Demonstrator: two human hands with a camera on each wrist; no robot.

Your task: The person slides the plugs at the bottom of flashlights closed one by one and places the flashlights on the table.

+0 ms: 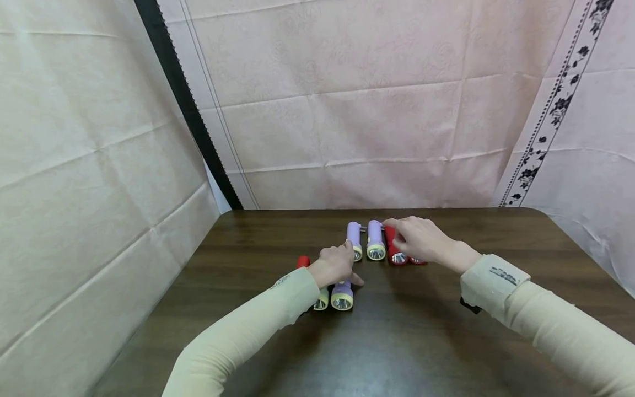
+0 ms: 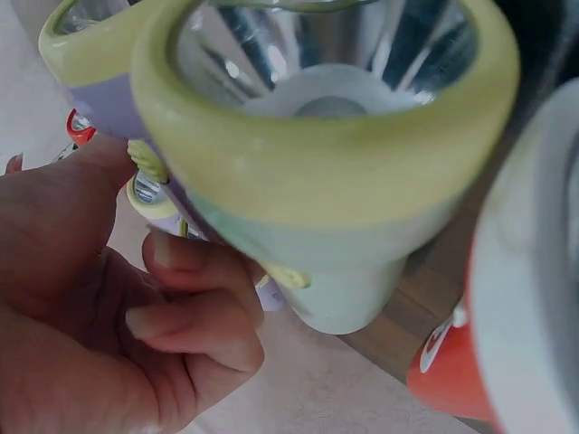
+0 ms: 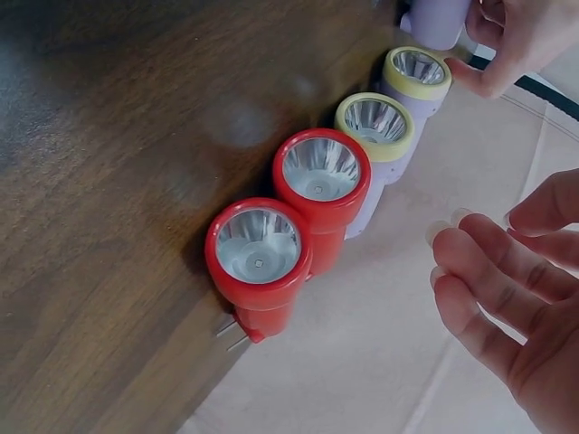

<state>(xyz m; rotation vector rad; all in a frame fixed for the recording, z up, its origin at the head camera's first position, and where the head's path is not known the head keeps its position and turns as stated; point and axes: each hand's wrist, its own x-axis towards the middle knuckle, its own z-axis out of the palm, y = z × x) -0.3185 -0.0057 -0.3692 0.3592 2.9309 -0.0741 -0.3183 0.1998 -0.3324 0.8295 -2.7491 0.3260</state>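
Flashlights stand in two groups on the table. In the back row are a left purple flashlight (image 1: pixel 354 234), a second purple flashlight (image 1: pixel 375 237) and two red flashlights (image 3: pixel 258 253) (image 3: pixel 321 176). My left hand (image 1: pixel 333 266) reaches over the front group, its index finger extended at the left purple one and its other fingers bent. Under that hand are a purple flashlight (image 1: pixel 342 298) and a pale green one with a yellow rim (image 2: pixel 335 190); a red flashlight with a white rim (image 2: pixel 452 366) is beside them. My right hand (image 1: pixel 419 238) hovers over the red pair, index finger pointing toward their tops, gripping nothing.
The brown wooden table (image 1: pixel 416 342) has rounded far corners. Pale cloth (image 1: pixel 347 127) hangs behind it and along the left side, with a black strip (image 1: pixel 188 105) at the back left. Metal prongs (image 3: pixel 237 336) stick out from one red flashlight.
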